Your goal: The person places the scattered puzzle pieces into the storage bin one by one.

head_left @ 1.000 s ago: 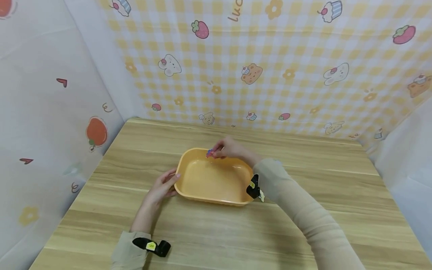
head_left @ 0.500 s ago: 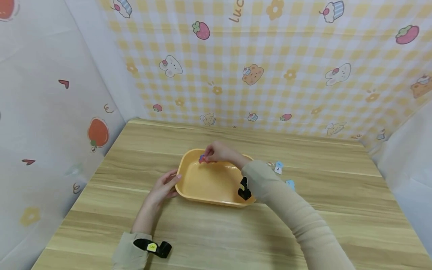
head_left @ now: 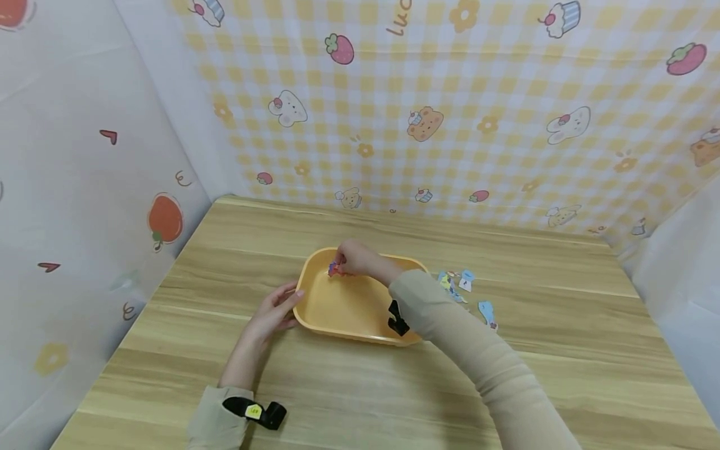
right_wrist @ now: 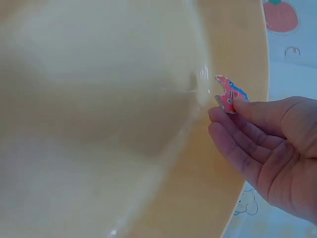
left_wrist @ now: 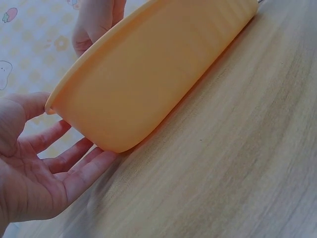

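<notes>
A yellow-orange plastic basin [head_left: 343,309] with rounded corners stands on the wooden table. At its left end my left hand [head_left: 269,314] holds it, the thumb over the rim and the fingers spread against the outer wall [left_wrist: 133,84] and lower edge. My right hand [head_left: 360,257] reaches over the far rim into the back left part of the basin. Between thumb and fingertips it pinches a small flat red and blue cut-out piece [right_wrist: 227,95], which hangs beside the inner wall, above the basin's floor. The basin's right end is partly hidden behind the right sleeve.
Several small flat cut-outs lie on the table [head_left: 562,300] right of the basin, among them a light blue piece [head_left: 486,312] and a yellow and blue one [head_left: 450,284]. A checked cloth wall [head_left: 506,81] rises behind the table. A white cloth [head_left: 73,156] hangs on the left.
My right hand has moved left and down into the basin with the red and blue cut-out. Its arm has uncovered the cut-outs on the right. The left hand stays at the basin's left end.
</notes>
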The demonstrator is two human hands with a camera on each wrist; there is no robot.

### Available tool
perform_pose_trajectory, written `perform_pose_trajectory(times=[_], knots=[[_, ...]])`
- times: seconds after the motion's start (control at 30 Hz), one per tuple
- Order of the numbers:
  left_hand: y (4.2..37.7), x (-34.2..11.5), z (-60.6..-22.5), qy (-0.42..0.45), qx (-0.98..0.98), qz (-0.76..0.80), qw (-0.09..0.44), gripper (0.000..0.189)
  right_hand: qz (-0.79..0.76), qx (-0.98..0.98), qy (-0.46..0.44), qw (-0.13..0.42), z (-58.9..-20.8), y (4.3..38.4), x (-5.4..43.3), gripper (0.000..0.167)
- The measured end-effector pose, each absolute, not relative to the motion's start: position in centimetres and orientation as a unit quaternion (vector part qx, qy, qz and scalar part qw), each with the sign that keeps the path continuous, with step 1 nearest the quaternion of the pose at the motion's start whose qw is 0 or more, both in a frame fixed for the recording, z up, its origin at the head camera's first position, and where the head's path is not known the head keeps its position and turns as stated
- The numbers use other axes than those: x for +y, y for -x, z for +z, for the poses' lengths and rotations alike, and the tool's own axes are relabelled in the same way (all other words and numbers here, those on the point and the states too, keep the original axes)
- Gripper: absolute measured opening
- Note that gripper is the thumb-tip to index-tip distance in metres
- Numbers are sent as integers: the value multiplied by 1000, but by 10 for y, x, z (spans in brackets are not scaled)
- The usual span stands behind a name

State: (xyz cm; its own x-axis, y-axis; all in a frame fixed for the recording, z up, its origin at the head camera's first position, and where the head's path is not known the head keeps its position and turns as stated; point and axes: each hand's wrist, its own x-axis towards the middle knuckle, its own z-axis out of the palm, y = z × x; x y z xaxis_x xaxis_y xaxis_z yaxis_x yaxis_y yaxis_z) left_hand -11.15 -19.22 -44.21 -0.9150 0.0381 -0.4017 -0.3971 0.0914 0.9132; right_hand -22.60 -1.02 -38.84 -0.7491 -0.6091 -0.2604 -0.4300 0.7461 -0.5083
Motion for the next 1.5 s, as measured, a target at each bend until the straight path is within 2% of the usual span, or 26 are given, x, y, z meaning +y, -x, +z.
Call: perform_pose_trajectory(times=[0.07, 0.1, 0.17, 0.3, 0.37, 0.47, 0.53, 0.57, 0.73, 0.77, 0.83, 0.9, 1.0, 1.13, 1.27, 1.5], knots=[[111, -192, -442, 123, 721, 662, 165, 59, -185, 915, 303, 191, -392, 227, -12, 10], [112, -193, -441, 123, 721, 662, 165, 59, -180, 914, 315, 181, -406, 236, -14, 9], [112, -193, -441, 122, 722, 661, 165, 59, -165, 913, 331, 173, -441, 257, -18, 8], [111, -192, -441, 124, 718, 666, 160, 57, -155, 902, 376, 148, -536, 313, -29, 6], [111, -191, -442, 125, 717, 667, 158, 55, -128, 903, 384, 143, -554, 322, -35, 6], [111, -191, -443, 130, 714, 670, 156, 55, -121, 900, 399, 126, -558, 319, -39, 12], [111, -190, -444, 131, 712, 672, 157, 55, -102, 906, 385, 146, -553, 315, -41, 14], [111, -190, -444, 131, 711, 673, 158, 55, -112, 903, 391, 138, -554, 314, -40, 15], [110, -189, -445, 132, 712, 672, 157, 54, -113, 901, 400, 126, -581, 330, -40, 7], [110, -189, -445, 132, 712, 671, 156, 54, -120, 899, 407, 109, -588, 333, -39, 7], [110, -189, -444, 131, 714, 670, 156, 54, -123, 902, 391, 136, -579, 330, -37, 14], [110, -189, -444, 130, 714, 670, 156, 54, -140, 898, 385, 159, -548, 316, -30, 20], [110, -190, -442, 127, 714, 670, 159, 55, -159, 895, 362, 208, -469, 276, -16, 25], [109, -190, -441, 127, 716, 667, 160, 57, -171, 900, 332, 225, -395, 233, 4, 23], [107, -190, -439, 128, 723, 660, 161, 59, -190, 904, 313, 219, -380, 223, 24, 24], [107, -189, -438, 129, 723, 658, 167, 62, -235, 894, 328, 193, -378, 226, 62, 26]])
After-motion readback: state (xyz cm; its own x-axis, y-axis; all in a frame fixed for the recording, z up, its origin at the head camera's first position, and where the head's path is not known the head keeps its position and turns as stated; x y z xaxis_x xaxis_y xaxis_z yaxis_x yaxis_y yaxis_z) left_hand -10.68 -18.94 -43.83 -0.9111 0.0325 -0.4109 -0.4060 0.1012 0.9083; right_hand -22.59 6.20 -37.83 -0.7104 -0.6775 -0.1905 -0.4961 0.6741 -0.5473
